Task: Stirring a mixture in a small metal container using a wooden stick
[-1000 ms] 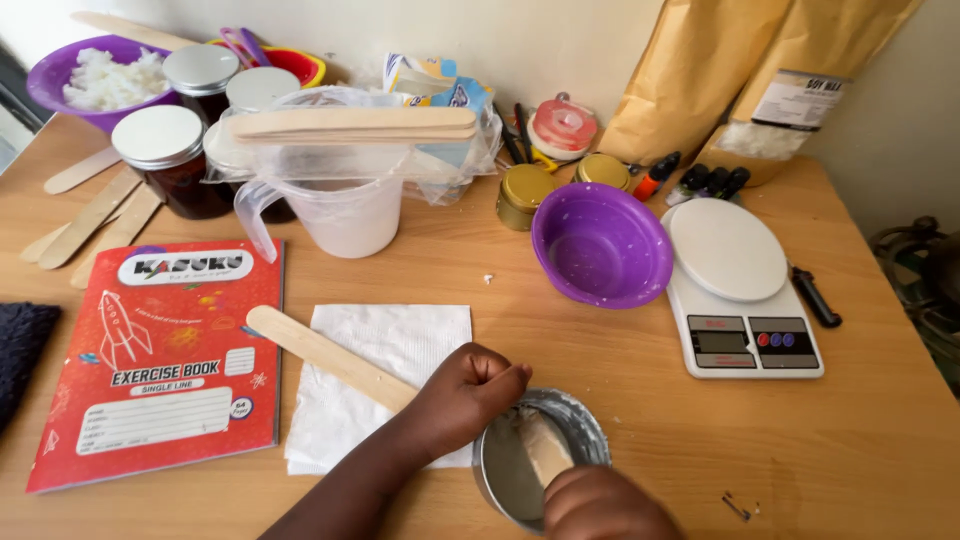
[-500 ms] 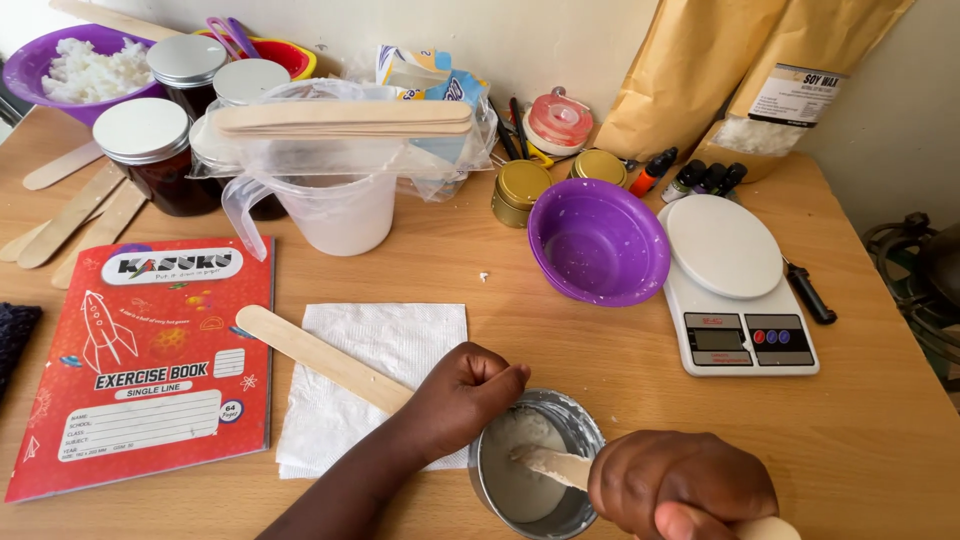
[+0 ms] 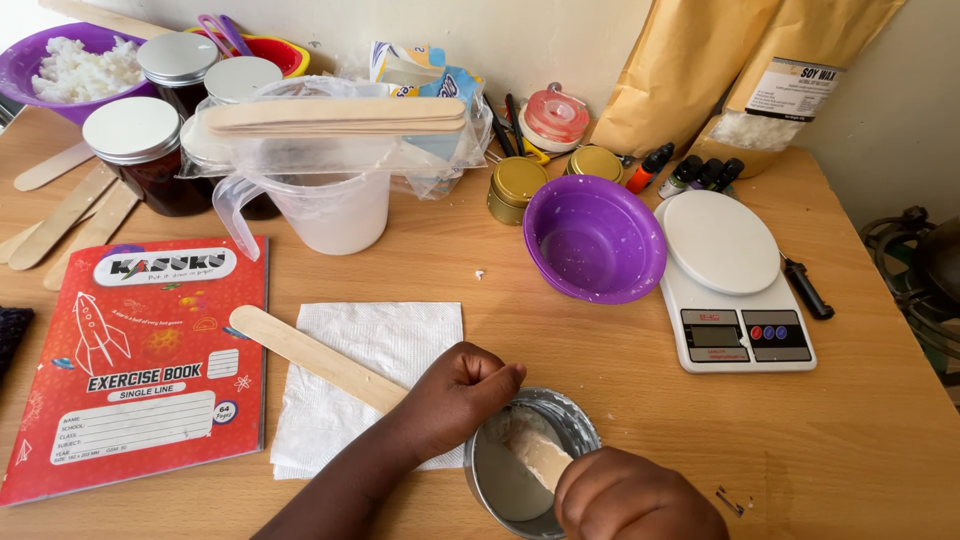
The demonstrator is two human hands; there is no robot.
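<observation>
Two tall tan paper bags (image 3: pixel 700 70) lean against the wall at the back right of the table (image 3: pixel 860 420); the right one carries a white rectangular label (image 3: pixel 800 92) above a clear window. A small blue, white and yellow carton (image 3: pixel 415 65) stands at the back centre. On the white kitchen scale (image 3: pixel 735 290) the grey screen (image 3: pixel 715 336) sits in the front panel. A red exercise book (image 3: pixel 140 365) with white label patches lies at the left.

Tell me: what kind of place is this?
Likely a home craft table for candle making: paper bags of wax flakes, a kitchen scale, small gold tins and dropper bottles on a wooden table.
</observation>
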